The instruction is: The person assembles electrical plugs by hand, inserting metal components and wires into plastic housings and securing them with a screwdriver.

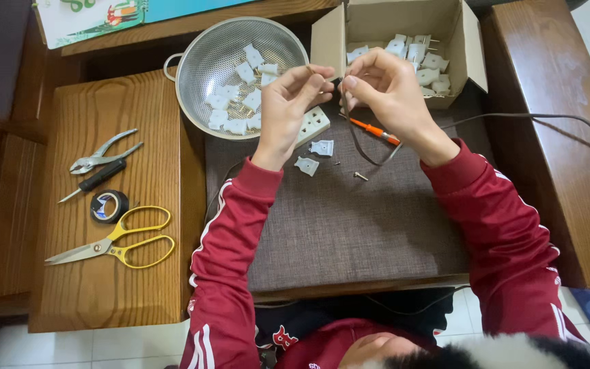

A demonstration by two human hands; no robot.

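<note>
Head view: left hand [288, 113] and right hand [387, 92] are raised over the grey fabric mat [349, 219], fingertips pinched shut on the end of a thin dark cable [355, 140], which droops to the mat and trails right. Judged light, limp and springy; best pinched near the bared tip. Whether strands are exposed is too small to tell. White plug shells [314, 156] and an orange-handled screwdriver [375, 130] lie below. A steel colander [240, 75] and a cardboard box [404, 41] hold more white parts.

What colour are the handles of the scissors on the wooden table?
Yellow. The scissors show clearly in the head view, lying left of the left hand.
</note>
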